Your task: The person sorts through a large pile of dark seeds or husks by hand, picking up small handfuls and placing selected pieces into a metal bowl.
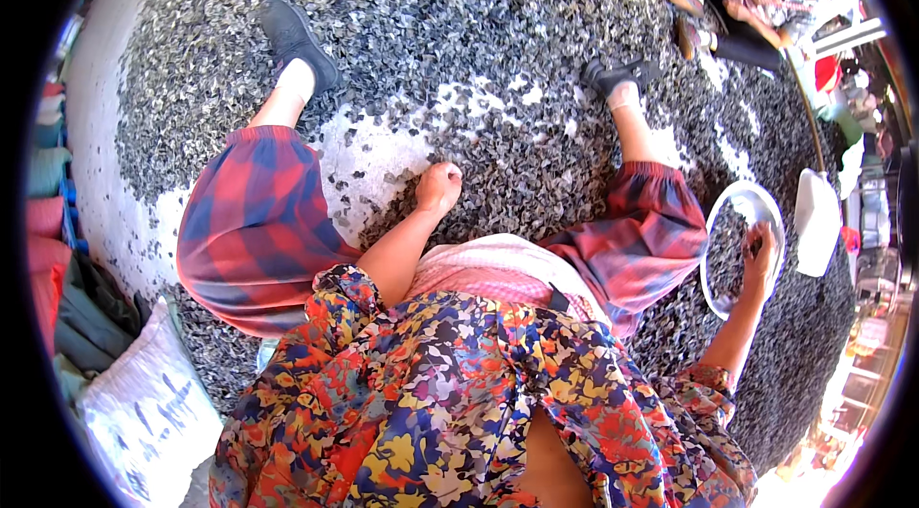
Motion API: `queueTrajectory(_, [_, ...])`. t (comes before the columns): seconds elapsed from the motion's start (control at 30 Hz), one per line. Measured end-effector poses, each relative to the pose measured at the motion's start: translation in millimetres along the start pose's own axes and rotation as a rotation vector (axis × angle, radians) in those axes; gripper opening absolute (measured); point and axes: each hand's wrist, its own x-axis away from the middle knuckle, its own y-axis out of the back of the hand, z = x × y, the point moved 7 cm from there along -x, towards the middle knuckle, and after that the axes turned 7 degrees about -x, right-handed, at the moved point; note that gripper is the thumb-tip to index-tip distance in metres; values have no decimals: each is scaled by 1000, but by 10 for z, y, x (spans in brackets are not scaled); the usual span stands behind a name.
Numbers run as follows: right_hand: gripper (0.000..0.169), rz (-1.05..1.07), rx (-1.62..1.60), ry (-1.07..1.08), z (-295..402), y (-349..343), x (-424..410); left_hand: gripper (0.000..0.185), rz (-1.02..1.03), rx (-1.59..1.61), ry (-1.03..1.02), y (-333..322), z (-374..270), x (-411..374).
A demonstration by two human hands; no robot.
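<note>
Small dark dried flakes (445, 12), which look like wood ear fungus, cover the floor around my outstretched legs. My left hand (439, 188) hovers between my knees with its fingers curled closed, above a thinner patch of flakes and bare pale floor (377, 149). Nothing shows in that fist. To the right of my right knee stands a round light-coloured basin (767, 205), partly filled with dark flakes (726, 249). Over the basin's right side, my right hand (762, 253) has its fingers closed on dark pieces.
A person (754, 5) sits on the flakes at upper right. Near the basin lies a white plastic-looking piece (817, 221) with a long stick (805, 102) reaching to it. At lower left is a stuffed white sack (147, 400) bearing writing, beside dark green fabric (97, 310).
</note>
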Motion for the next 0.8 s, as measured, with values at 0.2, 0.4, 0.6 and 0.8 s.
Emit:
queueTrajectory(0.2, [46, 96, 1022, 426, -530, -86, 118, 12, 31, 26, -28, -112, -127, -38])
queueTrajectory(0.4, [49, -191, 725, -74, -550, -1219, 1007, 13, 37, -40, 15, -119, 201, -76])
queueTrajectory(0.6, [37, -301, 993, 196, -480, -1324, 788, 15, 2, -91, -21, -161, 83, -78])
queueTrajectory(0.8, [27, -284, 1155, 201, -86, -1524, 996, 15, 89, -85, 35, -173, 42, 27])
